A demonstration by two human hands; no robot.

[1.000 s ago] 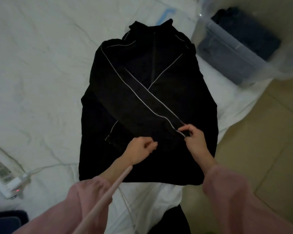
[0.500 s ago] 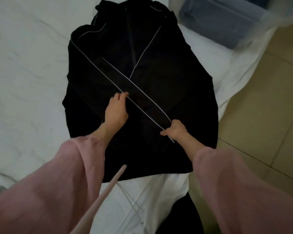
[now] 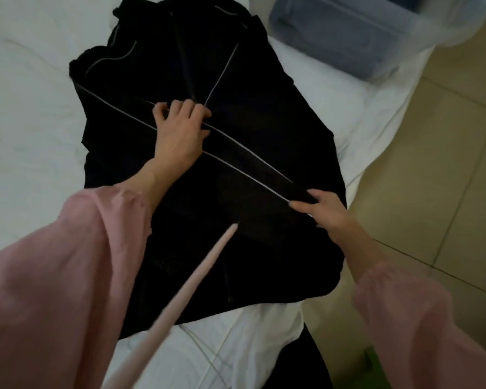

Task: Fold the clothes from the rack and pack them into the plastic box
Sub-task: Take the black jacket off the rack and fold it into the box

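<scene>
White sheeting of the bed (image 3: 26, 108) fills the space left of the left hand (image 3: 180, 133), which reaches out of a loose pink cuff (image 3: 110, 214). That hand lies palm down on the black jacket (image 3: 264, 113), which is spread front-up on the bed. The fingers are bent at the knuckles over the pale piping where the two folded sleeves cross. Motion blur makes it hard to tell whether they clutch a fold or only press it flat.

Between the hands, a pink cord (image 3: 199, 270) hangs in from the wearer's chest, its tip over the lower part of the jacket.

The right hand (image 3: 328, 213) is at the jacket's right edge. It pinches the end of the uppermost sleeve between thumb and outstretched forefinger, just where the piping stops.

Beyond and to the right of this hand, the clear plastic box (image 3: 348, 43) sits on the corner of the bed, with dark cloth showing through its wall. Right of both hands lies the beige tiled floor (image 3: 446, 178).
</scene>
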